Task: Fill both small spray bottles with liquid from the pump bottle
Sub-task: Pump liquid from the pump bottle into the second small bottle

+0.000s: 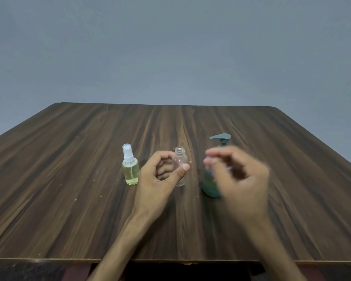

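— Grey wall point(170, 47) behind, brown wooden table point(69, 179) in front. How many bottles do you count?

— Three, all standing up with their tops toward the wall. At 9 o'clock is the full spray bottle point(130, 166), with yellow liquid and a white sprayer on top. In the middle is the open spray bottle point(180, 167), clear, with no cap. At 3 o'clock is the green pump bottle point(212, 184), its spout pointing to 9 o'clock.

— And hands?

— Two. The left hand point(160, 177) curls around the open spray bottle, thumb in front, fingers behind. The right hand point(241, 177) is blurry and covers most of the pump bottle. Its fingers look pinched together, maybe on something small and white, but I cannot tell.
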The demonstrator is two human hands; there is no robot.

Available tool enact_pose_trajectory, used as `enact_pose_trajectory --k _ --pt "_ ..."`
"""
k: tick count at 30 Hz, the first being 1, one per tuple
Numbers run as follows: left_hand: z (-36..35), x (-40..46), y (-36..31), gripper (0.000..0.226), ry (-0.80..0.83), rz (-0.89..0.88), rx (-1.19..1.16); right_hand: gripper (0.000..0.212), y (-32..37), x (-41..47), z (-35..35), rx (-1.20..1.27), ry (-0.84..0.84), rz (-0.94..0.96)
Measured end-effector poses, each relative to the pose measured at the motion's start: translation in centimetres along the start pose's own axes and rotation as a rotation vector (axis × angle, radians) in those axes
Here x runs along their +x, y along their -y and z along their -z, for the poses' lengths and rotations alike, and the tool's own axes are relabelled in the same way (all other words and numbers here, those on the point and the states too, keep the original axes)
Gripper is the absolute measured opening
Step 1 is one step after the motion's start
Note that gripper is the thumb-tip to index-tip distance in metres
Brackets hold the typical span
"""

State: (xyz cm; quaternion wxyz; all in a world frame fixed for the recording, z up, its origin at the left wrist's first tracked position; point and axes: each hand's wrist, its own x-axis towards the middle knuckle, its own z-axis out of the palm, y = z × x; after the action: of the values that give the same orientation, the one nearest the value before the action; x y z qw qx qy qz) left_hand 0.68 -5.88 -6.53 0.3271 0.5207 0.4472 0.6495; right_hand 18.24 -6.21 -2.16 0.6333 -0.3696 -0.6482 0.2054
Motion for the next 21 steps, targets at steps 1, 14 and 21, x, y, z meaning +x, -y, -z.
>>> enact_pose_trajectory --k 1,14,21 --pt "-0.3 0.2 0.0 0.029 0.017 -0.003 0.008 0.016 0.6 1.6 0.7 0.047 -0.037 -0.008" --pt "-3.9 3.3 0.4 0.031 0.154 -0.1 0.005 0.029 -1.0 15.6 -3.1 -0.389 0.775 -0.601" --pt "-3.9 3.4 0.9 0.032 0.112 -0.152 0.015 0.036 -1.4 14.7 -3.5 -0.506 0.782 -0.543"
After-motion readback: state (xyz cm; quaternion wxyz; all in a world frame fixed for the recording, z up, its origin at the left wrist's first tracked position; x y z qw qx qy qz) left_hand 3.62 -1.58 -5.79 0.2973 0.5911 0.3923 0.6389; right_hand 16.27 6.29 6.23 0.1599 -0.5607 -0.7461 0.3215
